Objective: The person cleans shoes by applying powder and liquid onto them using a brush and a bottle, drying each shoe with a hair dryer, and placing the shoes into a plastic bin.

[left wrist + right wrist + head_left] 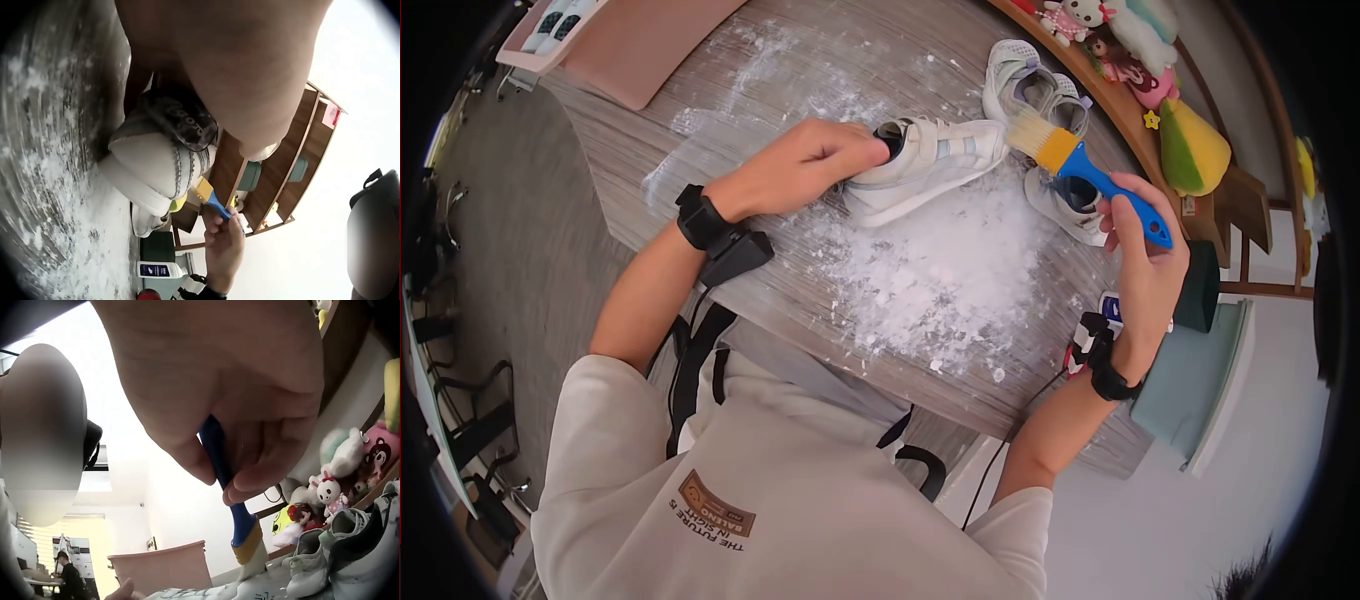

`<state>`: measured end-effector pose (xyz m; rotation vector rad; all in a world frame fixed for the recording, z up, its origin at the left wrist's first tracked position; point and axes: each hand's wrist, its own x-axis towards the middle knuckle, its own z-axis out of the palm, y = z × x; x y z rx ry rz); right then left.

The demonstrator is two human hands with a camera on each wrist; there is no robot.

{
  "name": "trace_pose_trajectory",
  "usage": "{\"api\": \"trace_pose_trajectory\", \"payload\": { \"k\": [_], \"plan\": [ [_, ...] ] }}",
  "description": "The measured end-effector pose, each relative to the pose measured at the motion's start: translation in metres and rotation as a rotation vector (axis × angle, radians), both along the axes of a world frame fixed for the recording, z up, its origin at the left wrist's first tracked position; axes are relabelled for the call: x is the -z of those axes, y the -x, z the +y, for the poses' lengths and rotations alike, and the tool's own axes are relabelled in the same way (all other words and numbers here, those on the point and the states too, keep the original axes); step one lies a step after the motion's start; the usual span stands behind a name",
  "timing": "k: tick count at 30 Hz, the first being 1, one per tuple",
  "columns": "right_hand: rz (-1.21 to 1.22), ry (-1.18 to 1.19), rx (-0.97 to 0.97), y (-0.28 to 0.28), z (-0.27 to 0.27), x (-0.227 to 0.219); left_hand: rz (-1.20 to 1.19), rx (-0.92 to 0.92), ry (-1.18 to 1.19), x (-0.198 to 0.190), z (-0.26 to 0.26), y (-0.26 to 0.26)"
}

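My left hand (805,165) grips a white sneaker (935,165) by its heel and collar, toe pointing right, above the powdery tabletop. A dark shiny piece with lettering (181,122) sits at the shoe's opening in the left wrist view. In my right hand (1148,235) is a flat brush (1090,175) with a blue handle, a yellow ferrule and pale bristles, pinched by the handle between thumb and fingers. Its bristle tips are right at the sneaker's toe. White powder (940,280) lies thick on the table below the shoe.
More sneakers (1012,85) stand at the table's back right, one (1060,215) under the brush. Behind them a wooden shelf (1090,75) holds plush toys (1145,45). A pink bin (635,60) is at the back left. A white bottle (159,270) stands near my right wrist.
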<state>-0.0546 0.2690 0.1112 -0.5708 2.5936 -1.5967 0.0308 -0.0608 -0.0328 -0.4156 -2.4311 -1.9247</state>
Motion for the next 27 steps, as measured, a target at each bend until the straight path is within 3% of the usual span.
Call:
{"api": "trace_pose_trajectory", "payload": {
  "k": [5,9,12,15,19,23,27],
  "plan": [
    [-0.078,-0.034,-0.144,-0.015,-0.013,-0.005,-0.060,-0.124,-0.031,-0.005,0.005,-0.005],
    [0.019,-0.054,0.035,-0.006,-0.008,0.001,0.007,-0.100,-0.022,0.006,0.001,-0.002],
    [-0.003,0.022,-0.009,-0.011,-0.010,-0.003,0.022,-0.071,-0.006,0.002,0.001,-0.003],
    [-0.135,0.101,-0.209,-0.025,-0.023,-0.001,0.133,-0.003,0.017,0.006,0.000,-0.001],
    [-0.102,0.017,-0.192,-0.017,-0.015,0.001,0.155,-0.006,0.048,0.008,0.001,-0.002],
    [0.005,-0.010,0.009,-0.001,-0.002,0.003,0.133,-0.050,0.017,0.005,0.004,-0.004],
    [-0.058,0.029,-0.142,-0.020,-0.015,-0.005,0.081,-0.068,-0.006,0.006,0.003,-0.003]
  ]
}}
